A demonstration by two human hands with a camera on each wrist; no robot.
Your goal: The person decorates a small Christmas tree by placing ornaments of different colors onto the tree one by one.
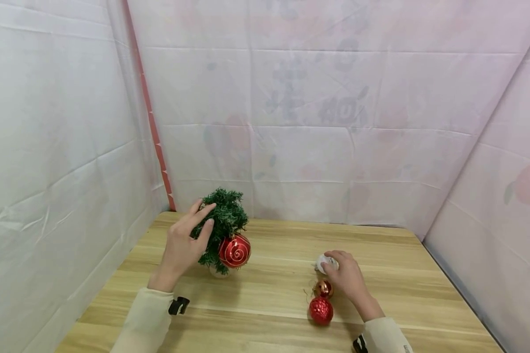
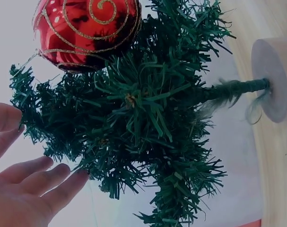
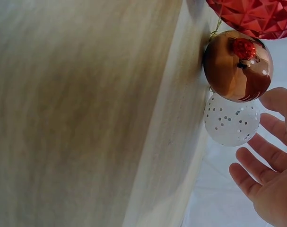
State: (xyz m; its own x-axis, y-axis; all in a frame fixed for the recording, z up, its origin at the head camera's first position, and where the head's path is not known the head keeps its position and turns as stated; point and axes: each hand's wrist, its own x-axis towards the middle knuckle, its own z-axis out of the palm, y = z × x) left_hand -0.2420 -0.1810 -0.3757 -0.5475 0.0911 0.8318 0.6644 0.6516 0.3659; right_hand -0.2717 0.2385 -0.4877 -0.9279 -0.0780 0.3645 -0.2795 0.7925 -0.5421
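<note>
White with small dots, a ball (image 3: 228,120) lies on the table beside the fingers of the right hand (image 1: 347,275), which are spread apart around its far side; whether they touch it, I cannot tell. The left hand (image 1: 183,240) also has its fingers apart, loosely bent at the upper branches of a small green artificial tree (image 1: 223,215), which stands upright on a round pale base (image 2: 271,80). From the tree hangs a shiny red ball with a gold spiral (image 1: 235,251). Next to the white ball, on its near side, lies a glossy copper ball (image 1: 325,288), and nearer still a faceted red ball (image 1: 321,311). Pale sleeves (image 1: 146,311) cover both forearms. All rests on a wood-grained table (image 1: 265,299), with white printed sheeting (image 1: 300,147) hung behind it.
</note>
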